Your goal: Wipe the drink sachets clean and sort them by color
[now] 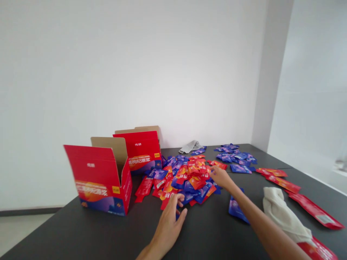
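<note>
A heap of red and blue foil pouches (187,177) lies on the table in front of me. My left hand (170,216) is at the near side of the heap, thumb apart from its curved fingers. A bit of blue shows behind the gap between thumb and fingers. At the heap's right side, my right hand (220,177) has its fingertips together at the edge of a red pouch (206,170); the contact is partly hidden. A single blue pouch (236,208) rests under my right forearm.
Two open red cartons, a near one (101,180) and a far one (141,148), stand left of the heap. Blue pouches (235,156) lie at the back right. Red pouches (311,209) line the right side, near a pale cloth (282,213). A grey cloth (191,146) lies by the wall.
</note>
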`<state>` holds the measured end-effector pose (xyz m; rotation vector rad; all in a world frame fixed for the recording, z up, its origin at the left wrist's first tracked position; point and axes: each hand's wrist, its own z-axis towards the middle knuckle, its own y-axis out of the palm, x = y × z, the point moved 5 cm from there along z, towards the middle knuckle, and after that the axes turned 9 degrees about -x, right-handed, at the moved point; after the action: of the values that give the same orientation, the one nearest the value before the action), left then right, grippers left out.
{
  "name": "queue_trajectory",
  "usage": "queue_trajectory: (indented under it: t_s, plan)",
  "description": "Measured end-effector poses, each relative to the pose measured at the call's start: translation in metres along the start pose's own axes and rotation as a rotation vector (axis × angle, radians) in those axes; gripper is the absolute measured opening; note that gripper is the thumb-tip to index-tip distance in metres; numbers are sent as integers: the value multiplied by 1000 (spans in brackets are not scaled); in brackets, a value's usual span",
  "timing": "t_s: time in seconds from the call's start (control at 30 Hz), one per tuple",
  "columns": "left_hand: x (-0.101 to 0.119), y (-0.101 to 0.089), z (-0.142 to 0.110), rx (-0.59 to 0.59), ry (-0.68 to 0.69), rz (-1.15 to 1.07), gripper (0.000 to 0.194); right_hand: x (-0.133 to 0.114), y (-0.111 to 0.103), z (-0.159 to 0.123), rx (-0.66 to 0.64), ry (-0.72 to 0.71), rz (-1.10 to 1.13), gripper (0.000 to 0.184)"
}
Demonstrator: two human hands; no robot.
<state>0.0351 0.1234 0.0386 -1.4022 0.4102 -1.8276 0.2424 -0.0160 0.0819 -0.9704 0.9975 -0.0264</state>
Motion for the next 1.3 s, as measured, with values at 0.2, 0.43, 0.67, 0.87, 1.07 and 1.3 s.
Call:
queue_trajectory:
  t_s: [0.2, 0.43, 0.67, 0.87, 1.07, 1.3]
  plan:
    - [7, 2, -4, -57, 66, 169, 30, 62, -12, -30, -72, 242, -247, 37]
    - [5, 11, -1, -118, 79, 296, 32, 86, 32, -105, -134, 330, -456, 79]
    - [3, 9, 1, -89, 93, 335, 31, 18, 87, -81, -139, 111, -279, 80]
    - [-7, 5, 3, -36, 138, 377, 31, 16, 77, -36, 133, 161, -96, 80]
    - [-13, 7, 9, -18, 152, 402, 31, 46, 56, -15, 232, 348, -1, 75]
    - [-25, 8, 15, -17, 168, 430, 32, 27, 84, 4, 83, 343, 38, 66]
